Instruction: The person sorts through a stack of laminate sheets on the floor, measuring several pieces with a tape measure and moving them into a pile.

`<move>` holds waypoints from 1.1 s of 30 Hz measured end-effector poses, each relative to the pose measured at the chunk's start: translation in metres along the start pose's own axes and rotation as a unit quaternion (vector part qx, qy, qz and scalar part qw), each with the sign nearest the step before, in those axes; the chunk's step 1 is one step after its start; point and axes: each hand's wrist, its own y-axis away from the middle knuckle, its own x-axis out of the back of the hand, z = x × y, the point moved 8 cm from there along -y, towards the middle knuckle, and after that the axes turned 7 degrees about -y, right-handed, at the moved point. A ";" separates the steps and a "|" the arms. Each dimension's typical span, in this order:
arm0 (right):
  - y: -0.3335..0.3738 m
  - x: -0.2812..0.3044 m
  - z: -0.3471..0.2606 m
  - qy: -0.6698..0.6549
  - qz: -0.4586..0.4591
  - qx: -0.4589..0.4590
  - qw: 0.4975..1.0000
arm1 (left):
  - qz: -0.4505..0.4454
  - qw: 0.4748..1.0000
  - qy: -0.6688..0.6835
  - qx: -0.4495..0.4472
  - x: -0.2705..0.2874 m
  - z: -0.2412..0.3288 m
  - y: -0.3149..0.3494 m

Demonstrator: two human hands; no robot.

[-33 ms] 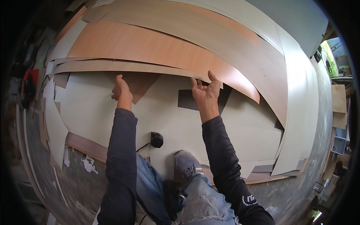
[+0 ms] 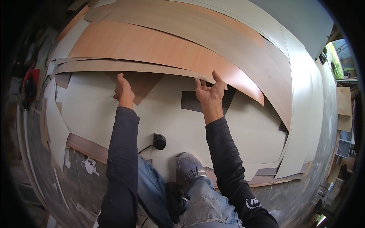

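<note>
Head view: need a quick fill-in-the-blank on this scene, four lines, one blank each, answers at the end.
1. The left hand is nearer the pointed brown piece than the ____ one is.
2. In the picture, the small black device lies to the ____ of the grey shoe.
3. Unlike the left sleeve, the ____ one bears a white emblem.
4. The orange sheet lies ____ from the person than the narrow tan strip does.

Missing words: right; left; right; farther
</note>
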 end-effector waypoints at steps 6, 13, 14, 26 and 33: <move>0.012 -0.013 -0.005 0.040 -0.033 0.012 0.999 | -0.245 0.940 0.234 0.032 -0.032 0.013 -0.010; 0.017 -0.025 -0.009 0.003 -0.039 -0.030 0.999 | -0.489 0.801 0.320 -0.126 -0.047 0.099 0.050; 0.018 -0.030 -0.012 0.005 -0.043 -0.034 0.998 | -0.491 0.806 0.309 -0.115 -0.045 0.107 0.057; 0.037 -0.108 -0.033 -0.017 -0.318 -0.004 0.948 | -0.559 0.734 0.280 -0.265 -0.061 0.247 0.141; -0.042 0.024 -0.062 0.208 -0.001 0.098 0.973 | -0.592 0.696 0.288 -0.287 -0.071 0.265 0.159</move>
